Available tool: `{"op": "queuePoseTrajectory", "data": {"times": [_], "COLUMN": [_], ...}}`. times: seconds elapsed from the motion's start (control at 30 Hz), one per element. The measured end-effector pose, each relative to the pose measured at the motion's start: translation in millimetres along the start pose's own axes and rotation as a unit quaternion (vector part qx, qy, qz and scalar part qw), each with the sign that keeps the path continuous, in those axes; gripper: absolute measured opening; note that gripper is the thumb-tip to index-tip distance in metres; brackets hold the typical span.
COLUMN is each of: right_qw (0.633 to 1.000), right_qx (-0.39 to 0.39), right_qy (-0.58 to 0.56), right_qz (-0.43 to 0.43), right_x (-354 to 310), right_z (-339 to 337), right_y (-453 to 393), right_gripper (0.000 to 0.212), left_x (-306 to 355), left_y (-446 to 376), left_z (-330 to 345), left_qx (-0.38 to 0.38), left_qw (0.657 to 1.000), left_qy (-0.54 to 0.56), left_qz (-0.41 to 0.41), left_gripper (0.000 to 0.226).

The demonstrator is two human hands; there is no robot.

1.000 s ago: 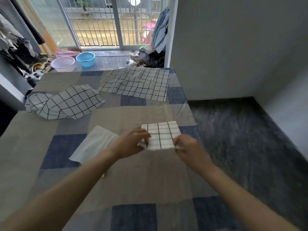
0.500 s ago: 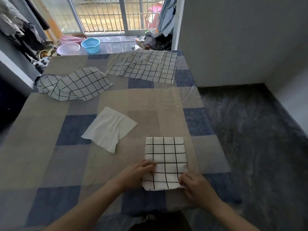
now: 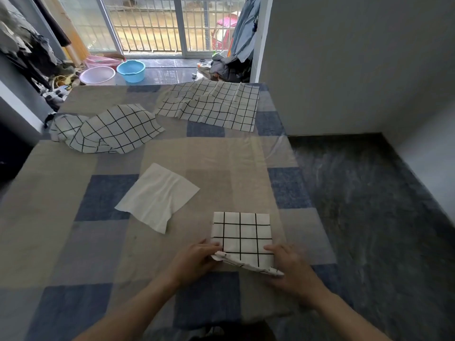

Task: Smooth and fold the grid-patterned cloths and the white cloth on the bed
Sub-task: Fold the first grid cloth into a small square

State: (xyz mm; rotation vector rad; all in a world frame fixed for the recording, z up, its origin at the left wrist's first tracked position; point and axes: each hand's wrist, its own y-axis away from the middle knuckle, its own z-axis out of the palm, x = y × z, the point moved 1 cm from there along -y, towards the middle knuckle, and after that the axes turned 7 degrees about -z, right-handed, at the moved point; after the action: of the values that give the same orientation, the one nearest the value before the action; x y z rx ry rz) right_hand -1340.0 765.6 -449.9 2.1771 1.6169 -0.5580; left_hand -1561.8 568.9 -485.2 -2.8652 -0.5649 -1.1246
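Note:
A small folded grid-patterned cloth (image 3: 242,236) lies near the front right of the bed (image 3: 61,217). My left hand (image 3: 197,259) grips its near left corner and my right hand (image 3: 290,269) grips its near right corner, and the near edge is lifted off the bed. A white cloth (image 3: 157,196) lies flat, slightly creased, to the left beyond it. A crumpled grid cloth (image 3: 108,130) sits at the far left. A larger grid cloth (image 3: 211,104) is spread at the far end.
The bed's right edge drops to a dark floor (image 3: 369,205), with grey walls beyond. Past the far end stand a blue basin (image 3: 131,70) and a pink basin (image 3: 97,75) by a barred window. Clothes hang at the left and by the door.
The folded grid cloth has come nearer the bed's front edge and was laid down. Its near edge is now raised between both hands, where half a second ago it lay flat.

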Motion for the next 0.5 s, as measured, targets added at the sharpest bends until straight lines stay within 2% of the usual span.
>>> {"op": "queuePoseTrajectory", "data": {"times": [0.07,0.17,0.3,0.43,0.5], "right_qw": [0.999,0.993,0.948,0.921,0.919], "right_qx": [-0.018,-0.001,0.061,0.120,0.121], "right_qy": [-0.020,-0.100,-0.256,-0.293,-0.284], "right_qz": [0.023,0.064,0.179,0.227,0.245], "right_x": [6,3,9,13,14], "right_z": [0,-6,-11,-11,-10], "right_y": [-3,-6,-12,-32,-43], "right_gripper": [0.057,0.027,0.015,0.005,0.008], "left_x": [1,-1,-5,-11,-9], "left_y": [-1,0,-4,-14,-21], "left_z": [-1,-2,-1,1,-1], "left_qx": [-0.006,0.004,0.046,0.065,0.059], "left_qw": [1.000,0.999,0.995,0.986,0.985], "left_qy": [0.008,0.024,0.029,0.075,0.075], "left_qz": [0.002,-0.026,-0.084,-0.134,-0.141], "left_gripper": [0.012,0.015,0.031,0.035,0.027]}}
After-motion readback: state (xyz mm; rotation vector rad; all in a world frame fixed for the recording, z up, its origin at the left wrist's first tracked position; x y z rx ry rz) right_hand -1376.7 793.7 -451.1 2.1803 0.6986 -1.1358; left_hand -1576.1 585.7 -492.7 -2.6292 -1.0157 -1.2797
